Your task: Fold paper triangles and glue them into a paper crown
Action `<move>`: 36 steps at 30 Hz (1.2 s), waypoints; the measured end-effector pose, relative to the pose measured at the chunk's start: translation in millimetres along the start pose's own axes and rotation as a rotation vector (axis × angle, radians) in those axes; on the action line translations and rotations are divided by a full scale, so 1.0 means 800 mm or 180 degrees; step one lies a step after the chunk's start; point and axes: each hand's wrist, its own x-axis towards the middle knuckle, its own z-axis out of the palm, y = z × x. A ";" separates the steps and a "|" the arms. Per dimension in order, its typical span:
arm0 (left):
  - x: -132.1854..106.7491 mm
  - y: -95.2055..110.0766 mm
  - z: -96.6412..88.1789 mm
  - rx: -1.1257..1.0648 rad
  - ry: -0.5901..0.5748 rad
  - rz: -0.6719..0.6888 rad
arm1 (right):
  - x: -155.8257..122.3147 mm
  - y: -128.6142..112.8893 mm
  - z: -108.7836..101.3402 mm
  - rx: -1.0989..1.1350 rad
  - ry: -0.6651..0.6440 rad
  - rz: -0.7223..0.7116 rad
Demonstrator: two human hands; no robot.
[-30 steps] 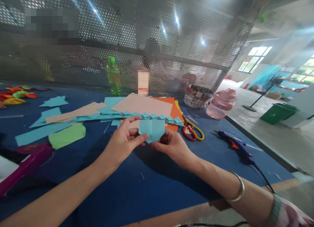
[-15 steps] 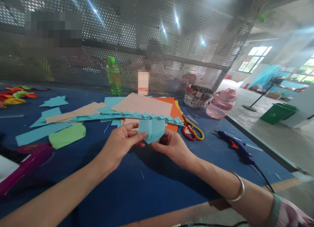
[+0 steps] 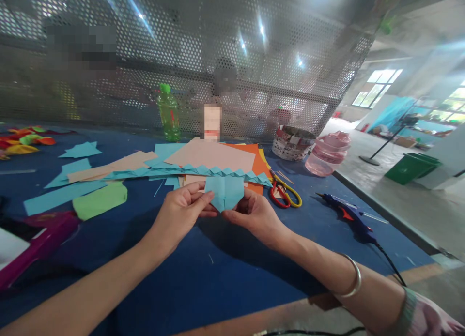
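Note:
A small piece of light blue paper (image 3: 224, 190), folded to a point at its lower edge, is held above the blue table between both hands. My left hand (image 3: 187, 200) pinches its left side with thumb and fingers. On the lower right side, my right hand (image 3: 256, 212) grips it, thumb near the point. A crease runs down its middle. Just behind lies a long folded strip of light blue paper (image 3: 203, 170) with a zigzag edge. Beyond the strip are a pale pink sheet (image 3: 214, 154) and an orange sheet (image 3: 262, 166).
Scissors (image 3: 285, 193) with red and yellow handles and a dark blue glue gun (image 3: 348, 212) lie to the right. A purple glue gun (image 3: 54, 229) is at left, near green paper (image 3: 101, 200). Behind stand a green bottle (image 3: 169, 115), a paper-covered container (image 3: 293, 145) and a pink bottle (image 3: 327, 154).
My left thumb has shifted slightly left, off the middle of the folded paper, and its two halves look flatter. My right hand stays nearly still.

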 end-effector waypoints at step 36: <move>-0.005 -0.007 0.001 0.0092 -0.0689 -0.1143 | -0.005 -0.001 -0.005 -0.1576 0.0552 -0.0610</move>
